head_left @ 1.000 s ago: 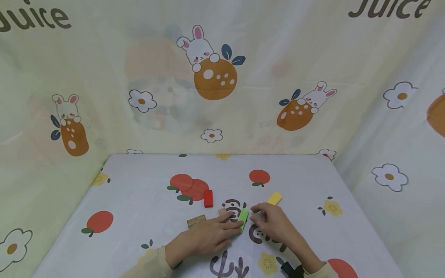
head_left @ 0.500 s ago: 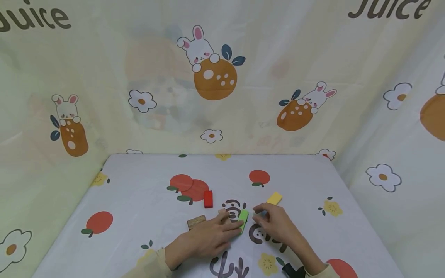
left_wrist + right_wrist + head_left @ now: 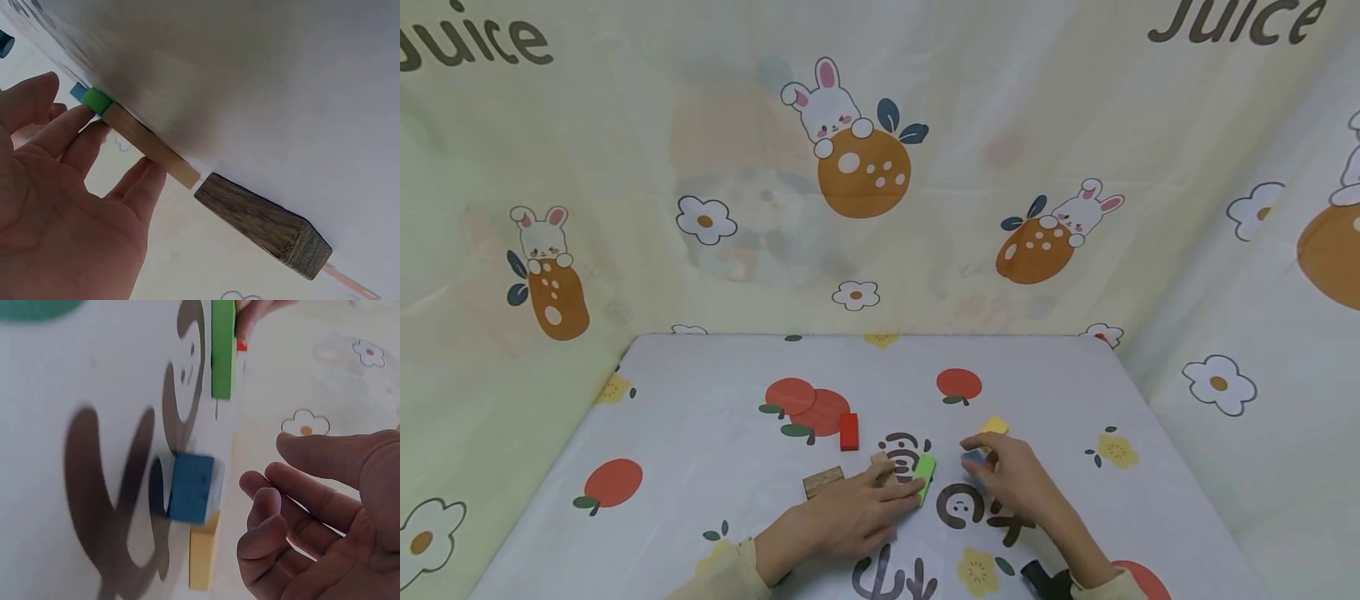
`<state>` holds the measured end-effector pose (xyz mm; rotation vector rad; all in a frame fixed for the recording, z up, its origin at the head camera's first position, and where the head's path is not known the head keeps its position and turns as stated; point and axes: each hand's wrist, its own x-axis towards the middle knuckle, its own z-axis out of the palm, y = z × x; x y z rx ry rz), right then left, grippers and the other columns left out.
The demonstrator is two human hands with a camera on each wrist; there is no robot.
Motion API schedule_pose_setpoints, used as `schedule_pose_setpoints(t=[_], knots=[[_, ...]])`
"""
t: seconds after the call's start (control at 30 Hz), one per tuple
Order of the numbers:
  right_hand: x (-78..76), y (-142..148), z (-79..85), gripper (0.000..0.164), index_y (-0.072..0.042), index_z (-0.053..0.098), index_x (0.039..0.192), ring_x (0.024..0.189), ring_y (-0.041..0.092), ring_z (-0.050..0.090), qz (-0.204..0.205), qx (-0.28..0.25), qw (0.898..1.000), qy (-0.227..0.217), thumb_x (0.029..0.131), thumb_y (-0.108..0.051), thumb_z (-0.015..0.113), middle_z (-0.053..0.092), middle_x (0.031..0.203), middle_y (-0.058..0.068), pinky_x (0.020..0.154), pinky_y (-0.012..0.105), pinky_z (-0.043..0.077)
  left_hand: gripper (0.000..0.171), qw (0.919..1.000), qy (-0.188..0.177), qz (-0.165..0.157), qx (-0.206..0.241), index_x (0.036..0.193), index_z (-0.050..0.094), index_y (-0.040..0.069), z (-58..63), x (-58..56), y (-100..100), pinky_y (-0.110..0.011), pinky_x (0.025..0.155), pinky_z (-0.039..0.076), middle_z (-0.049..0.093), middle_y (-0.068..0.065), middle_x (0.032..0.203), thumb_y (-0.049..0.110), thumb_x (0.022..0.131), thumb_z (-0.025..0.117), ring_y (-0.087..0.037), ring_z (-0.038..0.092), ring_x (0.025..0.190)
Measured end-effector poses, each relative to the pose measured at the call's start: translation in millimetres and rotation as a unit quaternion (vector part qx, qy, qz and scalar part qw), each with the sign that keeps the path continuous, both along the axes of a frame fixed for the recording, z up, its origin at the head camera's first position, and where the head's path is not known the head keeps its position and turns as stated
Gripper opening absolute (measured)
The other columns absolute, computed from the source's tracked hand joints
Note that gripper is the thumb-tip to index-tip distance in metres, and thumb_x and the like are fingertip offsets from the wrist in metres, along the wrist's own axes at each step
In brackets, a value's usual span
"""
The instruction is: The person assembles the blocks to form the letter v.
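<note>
In the head view my left hand (image 3: 850,518) lies low over the table, its extended fingertips touching a green block (image 3: 927,475) and a light wooden block (image 3: 879,459). The left wrist view shows these two end to end, the wooden block (image 3: 150,145) reaching toward a dark brown wooden block (image 3: 262,224). My right hand (image 3: 1013,477) hovers by a blue block (image 3: 975,457), which it partly hides. Its fingers are loosely bent, and the right wrist view shows a gap between them and the blue block (image 3: 191,487). Nothing is in that hand.
A red block (image 3: 848,432) lies beyond the left hand. Just past the right hand is a yellow block (image 3: 996,425), partly covered. A black device (image 3: 1047,581) sits at the right wrist. Printed fabric walls (image 3: 737,283) stand behind the white patterned table (image 3: 700,433).
My right hand has shifted a little to the right, away from the green block, and more of the blue block now shows. The left hand has stayed in place on the blocks.
</note>
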<state>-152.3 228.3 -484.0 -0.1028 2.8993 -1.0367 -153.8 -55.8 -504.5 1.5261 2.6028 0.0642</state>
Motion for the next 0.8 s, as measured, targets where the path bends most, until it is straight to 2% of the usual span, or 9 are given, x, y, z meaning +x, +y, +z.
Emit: schedule_pose_setpoints(t=[0.1, 0.2, 0.23, 0.3, 0.37, 0.43, 0.5, 0.8], knots=[[-2.1, 4.2, 2.1, 0.037, -0.008, 0.073, 0.129, 0.067, 0.013, 0.051, -0.022, 0.01, 1.0, 0.01, 0.093, -0.015, 0.079, 0.064, 0.082, 0.003, 0.052, 0.023, 0.043, 0.058, 1.0, -0.005, 0.003, 0.0, 0.163, 0.042, 0.03, -0.3, 0.6, -0.4, -0.038, 0.118, 0.049, 0.034, 0.014, 0.174, 0.037, 0.108, 0.056, -0.031, 0.038, 0.157], [-3.9, 6.9, 2.9, 0.048, -0.006, 0.067, 0.138, 0.067, 0.016, 0.051, -0.054, 0.019, 0.998, 0.012, 0.094, -0.019, 0.079, 0.062, 0.083, 0.007, 0.053, 0.024, 0.045, 0.061, 0.9999, -0.015, 0.006, 0.0, 0.164, 0.04, 0.031, -0.6, 0.7, -0.5, -0.039, 0.118, 0.049, 0.033, 0.014, 0.174, 0.04, 0.107, 0.058, -0.032, 0.036, 0.159], [-4.7, 7.7, 2.2, 0.052, -0.006, 0.065, 0.141, 0.07, 0.018, 0.053, -0.066, 0.024, 0.997, 0.012, 0.094, -0.021, 0.079, 0.065, 0.089, 0.01, 0.055, 0.026, 0.047, 0.062, 0.9998, -0.019, 0.008, -0.001, 0.165, 0.039, 0.031, -0.6, 0.5, -0.5, -0.039, 0.118, 0.049, 0.032, 0.014, 0.174, 0.041, 0.107, 0.059, -0.032, 0.036, 0.159], [-6.1, 9.1, 0.7, 0.057, -0.004, 0.061, 0.144, 0.081, 0.026, 0.061, -0.085, 0.035, 0.996, 0.014, 0.094, -0.024, 0.079, 0.07, 0.108, 0.019, 0.067, 0.034, 0.059, 0.064, 0.9996, -0.025, 0.01, 0.0, 0.165, 0.038, 0.032, -0.1, 0.4, -0.6, -0.04, 0.118, 0.049, 0.031, 0.013, 0.175, 0.042, 0.106, 0.06, -0.032, 0.034, 0.16], [-7.9, 10.8, -1.6, 0.061, -0.002, 0.059, 0.146, 0.101, 0.039, 0.067, -0.098, 0.043, 0.994, 0.011, 0.094, -0.026, 0.079, 0.067, 0.131, 0.026, 0.087, 0.048, 0.063, 0.065, 0.9996, -0.026, 0.011, 0.001, 0.165, 0.038, 0.031, 0.1, 0.3, -0.9, -0.04, 0.119, 0.049, 0.031, 0.013, 0.175, 0.043, 0.105, 0.06, -0.033, 0.034, 0.16], [-10.1, 12.7, -4.5, 0.064, 0.001, 0.057, 0.147, 0.125, 0.048, 0.062, -0.106, 0.053, 0.993, 0.008, 0.094, -0.028, 0.078, 0.058, 0.148, 0.03, 0.105, 0.06, 0.055, 0.065, 0.9996, -0.026, 0.011, 0.002, 0.165, 0.038, 0.031, 0.1, 0.6, -1.6, -0.039, 0.118, 0.049, 0.03, 0.012, 0.175, 0.043, 0.105, 0.06, -0.033, 0.034, 0.16], [-12.0, 14.6, -7.6, 0.066, 0.003, 0.056, 0.147, 0.14, 0.051, 0.053, -0.11, 0.059, 0.992, 0.0, 0.094, -0.029, 0.078, 0.054, 0.153, 0.031, 0.113, 0.066, 0.046, 0.065, 0.9996, -0.026, 0.01, 0.003, 0.165, 0.038, 0.031, 0.2, 1.0, -2.1, -0.039, 0.118, 0.049, 0.03, 0.012, 0.176, 0.043, 0.105, 0.06, -0.033, 0.034, 0.16], [-15.7, 19.0, -17.9, 0.066, 0.005, 0.058, 0.143, 0.14, 0.052, 0.052, -0.117, 0.074, 0.99, -0.001, 0.092, -0.029, 0.081, 0.056, 0.15, 0.032, 0.114, 0.066, 0.045, 0.066, 0.9999, -0.014, 0.002, 0.008, 0.165, 0.039, 0.029, -2.9, 0.5, -3.3, -0.037, 0.118, 0.049, 0.031, 0.011, 0.175, 0.044, 0.104, 0.062, -0.032, 0.037, 0.157]])
